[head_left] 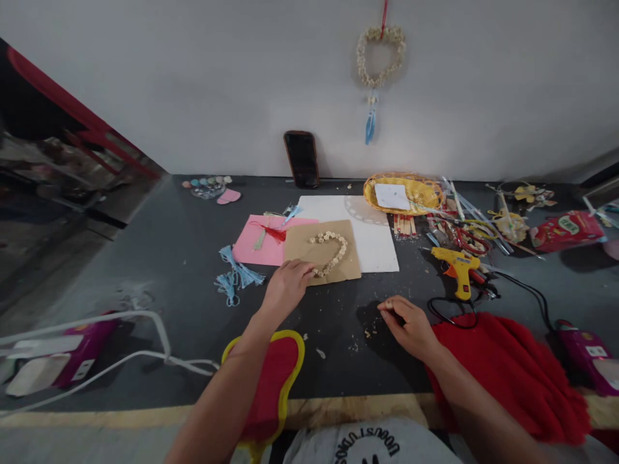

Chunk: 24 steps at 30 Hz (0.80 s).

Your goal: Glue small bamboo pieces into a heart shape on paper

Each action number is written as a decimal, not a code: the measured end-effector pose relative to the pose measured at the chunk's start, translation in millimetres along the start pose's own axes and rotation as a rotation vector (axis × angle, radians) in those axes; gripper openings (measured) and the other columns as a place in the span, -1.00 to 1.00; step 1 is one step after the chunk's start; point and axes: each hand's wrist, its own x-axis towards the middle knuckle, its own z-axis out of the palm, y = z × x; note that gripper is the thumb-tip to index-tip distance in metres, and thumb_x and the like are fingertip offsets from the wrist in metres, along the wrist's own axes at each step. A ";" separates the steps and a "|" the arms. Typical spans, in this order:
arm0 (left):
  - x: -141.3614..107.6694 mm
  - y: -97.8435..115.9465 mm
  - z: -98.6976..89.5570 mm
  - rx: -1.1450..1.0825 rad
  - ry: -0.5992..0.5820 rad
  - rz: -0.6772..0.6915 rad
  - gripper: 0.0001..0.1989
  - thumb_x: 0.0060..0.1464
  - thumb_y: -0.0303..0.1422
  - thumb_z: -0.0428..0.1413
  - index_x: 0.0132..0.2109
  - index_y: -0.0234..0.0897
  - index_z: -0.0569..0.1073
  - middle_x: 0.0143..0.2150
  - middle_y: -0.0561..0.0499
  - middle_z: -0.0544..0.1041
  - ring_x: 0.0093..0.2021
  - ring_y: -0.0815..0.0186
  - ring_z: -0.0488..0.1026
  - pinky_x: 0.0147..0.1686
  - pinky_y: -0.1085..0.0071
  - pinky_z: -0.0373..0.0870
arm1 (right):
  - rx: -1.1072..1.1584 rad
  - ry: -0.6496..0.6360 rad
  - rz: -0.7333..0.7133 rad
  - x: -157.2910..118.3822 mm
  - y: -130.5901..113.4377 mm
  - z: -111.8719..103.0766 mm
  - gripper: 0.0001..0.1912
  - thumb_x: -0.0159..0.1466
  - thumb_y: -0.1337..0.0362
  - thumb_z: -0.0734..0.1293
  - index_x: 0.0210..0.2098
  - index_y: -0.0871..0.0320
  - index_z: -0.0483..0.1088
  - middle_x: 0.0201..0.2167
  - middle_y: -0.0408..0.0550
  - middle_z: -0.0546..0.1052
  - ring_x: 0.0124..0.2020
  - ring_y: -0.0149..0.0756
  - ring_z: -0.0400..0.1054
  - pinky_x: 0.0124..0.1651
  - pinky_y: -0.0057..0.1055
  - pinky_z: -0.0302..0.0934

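Observation:
My left hand (287,285) is closed, its fingertips pinching the lower end of a curved strand of small cream flower-like pieces (341,248). The strand lies in an open hook shape on a square of brown cardboard (300,241). Over the dark table to the right, my right hand (410,327) is closed in a pinch; a tiny pale bit shows at its fingertips, too small to name. Small pale crumbs (370,334) lie just left of that hand. Blue tassels (236,274) rest left of the cardboard, and a red tassel (275,232) lies on pink paper (246,248).
A yellow glue gun (457,267) with a black cord lies right, above red fluffy cloth (512,374). Behind are a yellow basket (374,201), matchsticks (405,225) and a phone (302,159) against the wall. A heart-shaped wreath (360,58) hangs above. White cables (162,332) cross the left.

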 end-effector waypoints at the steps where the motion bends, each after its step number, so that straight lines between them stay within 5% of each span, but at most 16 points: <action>1: -0.2 0.0 0.2 0.002 0.002 0.006 -0.78 0.20 -0.45 -0.03 -0.14 -0.27 0.51 -0.14 -0.10 0.60 -0.10 0.16 0.48 -0.04 0.23 0.35 | 0.002 0.001 0.000 0.1 -0.1 0.1 -0.89 0.30 0.41 0.25 -0.27 0.12 0.40 -0.35 -0.04 0.52 -0.30 -0.35 0.46 -0.22 -0.45 0.37; 24: 0.9 5.1 -0.7 -0.044 -0.003 0.023 -0.80 0.18 -0.45 0.00 -0.15 -0.26 0.51 -0.15 -0.09 0.60 -0.12 0.17 0.49 -0.04 0.24 0.36 | -0.007 -0.019 0.012 0.4 0.0 0.0 -0.89 0.31 0.40 0.25 -0.26 0.12 0.41 -0.34 -0.04 0.51 -0.29 -0.35 0.46 -0.20 -0.45 0.37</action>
